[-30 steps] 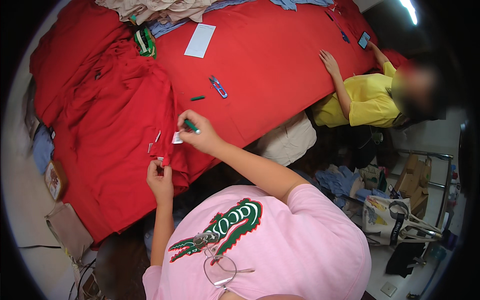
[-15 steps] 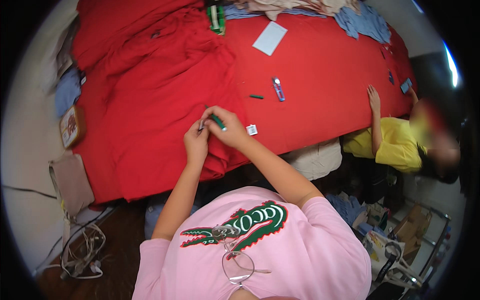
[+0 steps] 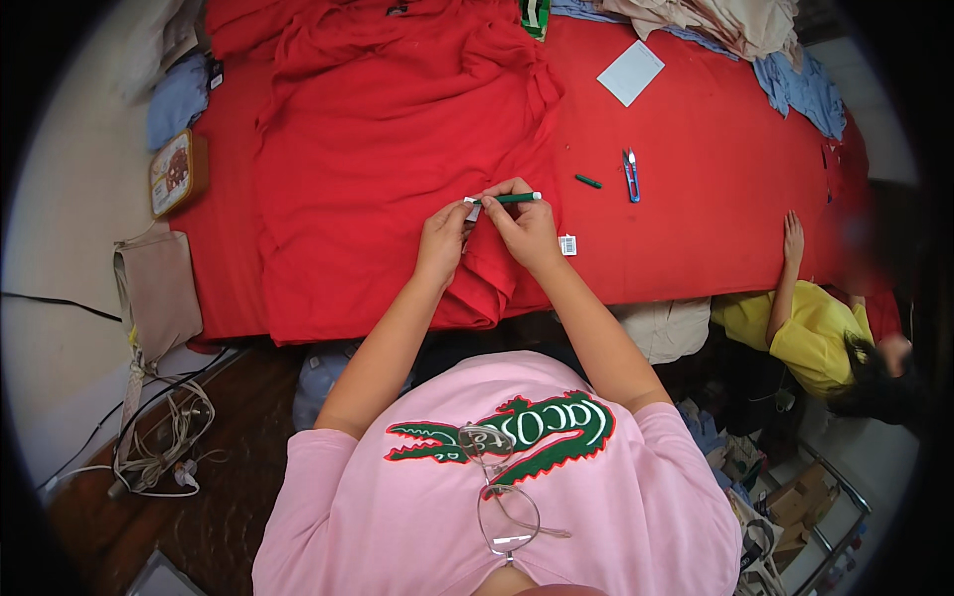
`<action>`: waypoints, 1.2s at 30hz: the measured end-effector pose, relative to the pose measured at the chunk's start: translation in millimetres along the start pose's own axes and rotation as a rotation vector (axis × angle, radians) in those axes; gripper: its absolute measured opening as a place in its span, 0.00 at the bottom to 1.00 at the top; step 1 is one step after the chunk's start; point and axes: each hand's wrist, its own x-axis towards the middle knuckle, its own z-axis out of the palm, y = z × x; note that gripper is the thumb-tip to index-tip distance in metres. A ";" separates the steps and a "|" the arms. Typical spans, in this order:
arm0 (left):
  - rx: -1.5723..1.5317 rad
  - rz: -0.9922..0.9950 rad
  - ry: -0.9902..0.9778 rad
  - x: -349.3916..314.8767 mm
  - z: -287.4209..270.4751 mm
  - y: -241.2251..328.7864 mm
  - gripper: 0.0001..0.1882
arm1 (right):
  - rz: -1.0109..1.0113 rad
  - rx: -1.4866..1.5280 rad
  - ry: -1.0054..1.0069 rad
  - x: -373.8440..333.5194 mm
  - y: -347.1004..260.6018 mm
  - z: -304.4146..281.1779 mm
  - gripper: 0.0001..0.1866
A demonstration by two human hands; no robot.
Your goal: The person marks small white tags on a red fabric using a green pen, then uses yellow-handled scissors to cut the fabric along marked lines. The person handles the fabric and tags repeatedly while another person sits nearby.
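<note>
My right hand [image 3: 529, 236] is closed on a green marker pen [image 3: 519, 198] with a white end, lying almost level, its tip toward my left hand. Pinched in my left hand [image 3: 440, 244] is a small pale label [image 3: 473, 210], and the pen's tip meets or nearly meets it. Both hands are over the lower right part of a spread red cloth item [image 3: 388, 179], perhaps a garment. To the right lie a green pen cap [image 3: 588, 181] and blue-handled thread snips [image 3: 632, 177]. A white tag [image 3: 567, 245] with a barcode sits beside my right wrist.
The red-covered bed [image 3: 686, 214] holds a white card [image 3: 630, 73] and piled clothes [image 3: 715, 25] at the far side. A picture box [image 3: 177, 175] and a beige pouch [image 3: 161, 288] sit left. Cables [image 3: 164, 437] lie below them. A person in yellow [image 3: 810, 323] leans at the right.
The view has shifted, so the bed's things appear farther right. In my right hand the pen has turned from a slant to nearly level, brought to the label. The other person's phone no longer shows.
</note>
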 end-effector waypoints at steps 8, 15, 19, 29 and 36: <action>0.059 0.005 0.008 -0.4 0.1 -0.7 0.15 | -0.031 -0.086 -0.029 1.1 -1.0 0.7 0.04; 0.158 0.083 0.013 4.5 -0.3 -14.1 0.15 | 0.057 0.233 0.203 -11.5 -8.8 -50.1 0.05; 0.647 0.395 0.031 -7.5 13.8 -12.6 0.20 | 0.108 -0.224 0.284 -47.0 22.9 -124.2 0.09; 1.314 0.877 0.033 -45.5 68.3 -4.7 0.35 | 0.103 -0.316 0.196 -86.4 31.9 -109.6 0.13; 0.652 0.508 -0.172 -51.3 62.9 -22.4 0.18 | -0.021 0.147 0.153 -65.3 -1.7 -74.0 0.15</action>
